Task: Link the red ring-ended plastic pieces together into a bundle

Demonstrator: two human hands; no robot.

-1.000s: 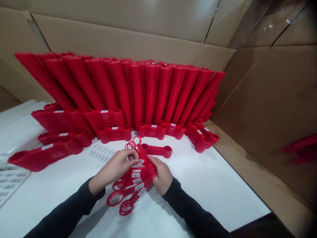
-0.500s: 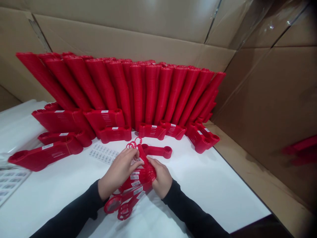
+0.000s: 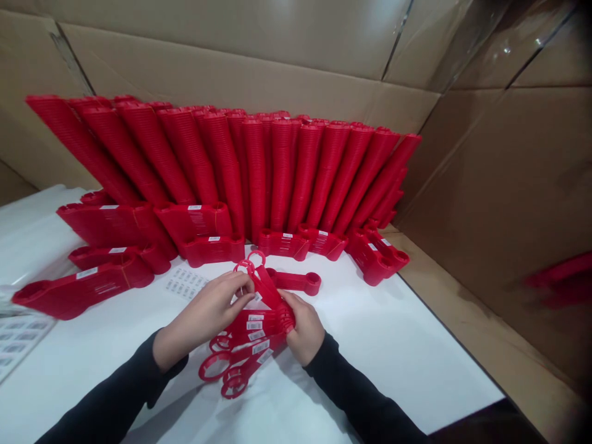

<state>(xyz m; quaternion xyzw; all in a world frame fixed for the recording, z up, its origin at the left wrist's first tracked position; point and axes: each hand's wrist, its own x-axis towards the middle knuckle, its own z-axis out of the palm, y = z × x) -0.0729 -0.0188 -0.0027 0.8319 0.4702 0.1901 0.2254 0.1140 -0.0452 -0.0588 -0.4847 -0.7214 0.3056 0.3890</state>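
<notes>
Several red plastic pieces with ring ends [image 3: 266, 333] are fanned out over the white table, most with a small white barcode label. My right hand [image 3: 305, 327] is closed around their gathered ends. My left hand [image 3: 208, 311] is at the upper left of the fan, thumb and fingers bent close together beside the uppermost pieces; what its fingertips hold, if anything, is too small to make out. A label sheet [image 3: 185, 282] lies behind my left hand. Beyond the fan is a separate red piece [image 3: 296, 282] lying flat.
Tall stacks of red pieces [image 3: 254, 179] stand along the back, with shorter labelled bundles [image 3: 215, 249] before them. More label sheets [image 3: 21, 339] lie at the left edge. Cardboard [image 3: 499, 234] borders the white table [image 3: 416, 351].
My left hand has moved left and slightly away from the fan. The fanned pieces have spread more, and the upper one shows its label. My right hand has barely moved.
</notes>
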